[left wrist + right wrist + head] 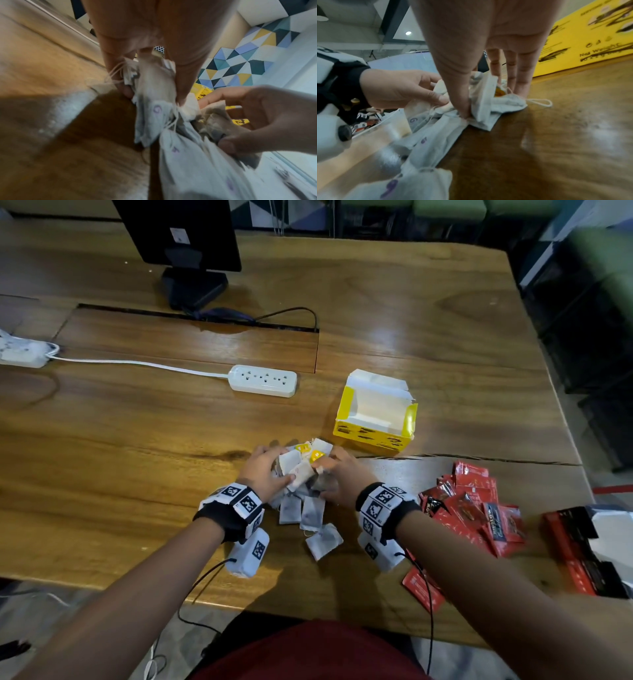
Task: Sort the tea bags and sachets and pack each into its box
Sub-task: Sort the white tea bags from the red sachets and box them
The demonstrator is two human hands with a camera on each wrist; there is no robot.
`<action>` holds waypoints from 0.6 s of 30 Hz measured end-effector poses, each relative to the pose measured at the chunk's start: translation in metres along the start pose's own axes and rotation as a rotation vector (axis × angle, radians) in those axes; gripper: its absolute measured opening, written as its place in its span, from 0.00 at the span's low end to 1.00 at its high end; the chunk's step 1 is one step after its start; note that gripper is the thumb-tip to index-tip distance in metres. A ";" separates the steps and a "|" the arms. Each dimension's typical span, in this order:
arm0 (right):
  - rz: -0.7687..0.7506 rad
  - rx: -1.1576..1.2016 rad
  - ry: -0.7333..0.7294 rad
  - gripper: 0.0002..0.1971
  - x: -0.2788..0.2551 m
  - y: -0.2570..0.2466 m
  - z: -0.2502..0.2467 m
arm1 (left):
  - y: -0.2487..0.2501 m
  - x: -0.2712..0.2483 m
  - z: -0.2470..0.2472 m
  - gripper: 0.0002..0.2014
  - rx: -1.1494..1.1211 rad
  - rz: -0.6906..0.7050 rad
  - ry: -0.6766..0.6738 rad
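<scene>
A heap of white tea bags (303, 474) with yellow tags lies at the table's near middle, just in front of the open, empty yellow box (375, 414). My left hand (279, 474) grips the heap's left side; the left wrist view shows thumb and fingers curled round a bunch of tea bags (154, 86). My right hand (325, 472) holds the right side, thumb and fingers pinching folded tea bags (482, 100) against the wood. A few loose tea bags (315, 522) lie near my wrists. Red sachets (472, 508) are piled at the right, beside a red and black box (579, 556).
A white power strip (262, 380) with its cord lies behind the heap to the left. A monitor stand (193, 285) is at the back. The table's right edge (561, 412) runs close to the boxes. Bare wood (120, 457) stretches to the left.
</scene>
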State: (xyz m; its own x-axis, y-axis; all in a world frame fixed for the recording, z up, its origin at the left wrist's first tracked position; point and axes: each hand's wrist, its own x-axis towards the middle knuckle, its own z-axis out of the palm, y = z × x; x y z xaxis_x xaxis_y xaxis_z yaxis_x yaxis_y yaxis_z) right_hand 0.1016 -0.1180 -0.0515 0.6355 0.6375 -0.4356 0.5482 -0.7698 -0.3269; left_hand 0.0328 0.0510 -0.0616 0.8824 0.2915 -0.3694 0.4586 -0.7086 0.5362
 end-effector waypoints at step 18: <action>0.079 0.768 0.288 0.21 -0.003 0.004 -0.007 | 0.002 0.000 -0.002 0.13 -0.046 0.037 0.079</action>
State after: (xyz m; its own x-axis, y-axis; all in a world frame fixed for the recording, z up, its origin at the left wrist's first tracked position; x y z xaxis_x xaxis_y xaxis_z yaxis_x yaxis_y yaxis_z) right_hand 0.1054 -0.1226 -0.0460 0.8283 0.4831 -0.2839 0.0376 -0.5534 -0.8321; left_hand 0.0343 0.0511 -0.0588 0.9036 0.3167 -0.2885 0.4281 -0.6899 0.5837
